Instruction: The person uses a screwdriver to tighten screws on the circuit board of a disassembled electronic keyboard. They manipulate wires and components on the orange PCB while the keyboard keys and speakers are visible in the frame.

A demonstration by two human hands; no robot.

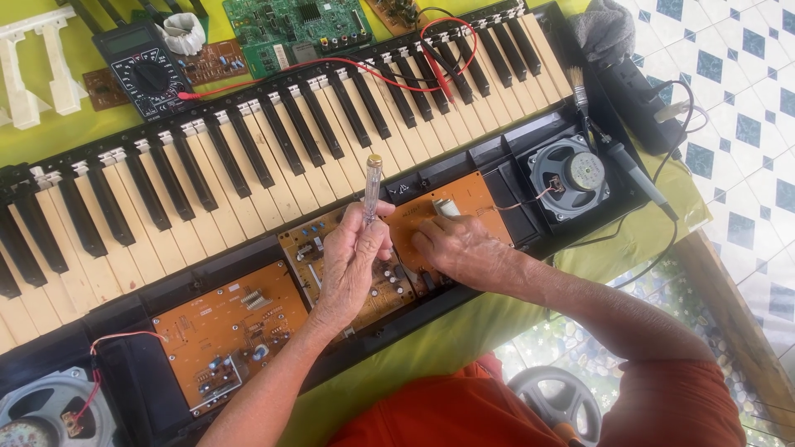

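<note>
Yellow-green cloth covers the table under an opened keyboard. Near its front edge, the left hand, fingers clamped on a clear-handled tester screwdriver, holds it upright over the orange circuit boards; light and slim, it is likely best gripped mid-handle. The right hand presses fingers together on a board. Beyond lies a multimeter.

Daylit table under a yellow-green cloth, beside white floor tiles with teal diamonds.
</note>
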